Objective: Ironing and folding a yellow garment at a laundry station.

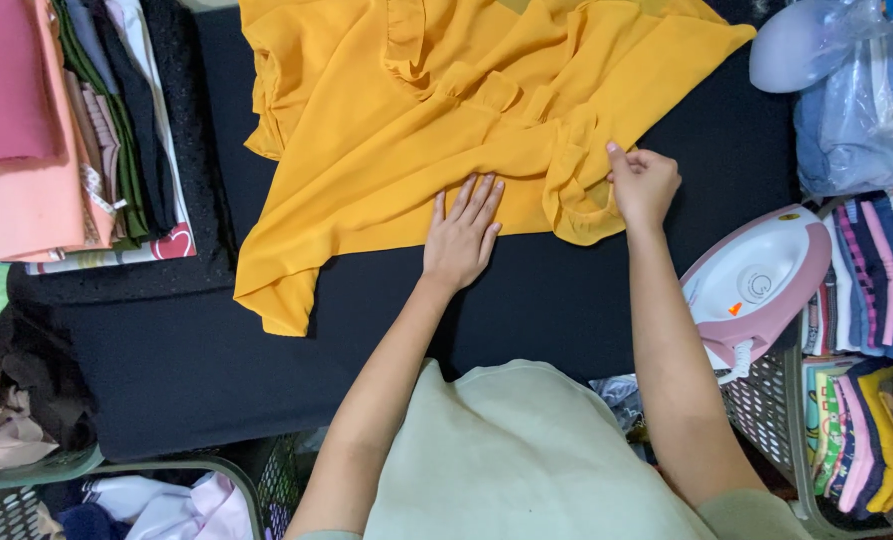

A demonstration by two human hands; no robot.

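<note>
Our left hand (461,235) lies flat with the fingers spread wide, pressing down on the lower edge of the yellow shirt (416,130). Our right hand (644,183) is closed in a pinch on a bunched fold of the same shirt, just to the right of the left hand. The shirt lies ahead of both hands on the black board (566,300). Its long side runs from the low left corner up to the top right. The two hands are about equally near it, since both touch it.

To the right of our right arm a pink and white iron (756,285) rests on the rim of a grey basket (766,410). It has a small orange mark on its white top. Past it stand rolled striped clothes (881,270) in many colours. In the top right corner are clear plastic bags (846,70) with blue things inside. On the far left sits a stack of folded clothes (56,130), pink, green and black, and its bottom layer shows a white edge with red hearts. Another basket (116,495) sits at the bottom left with white cloth in it.
</note>
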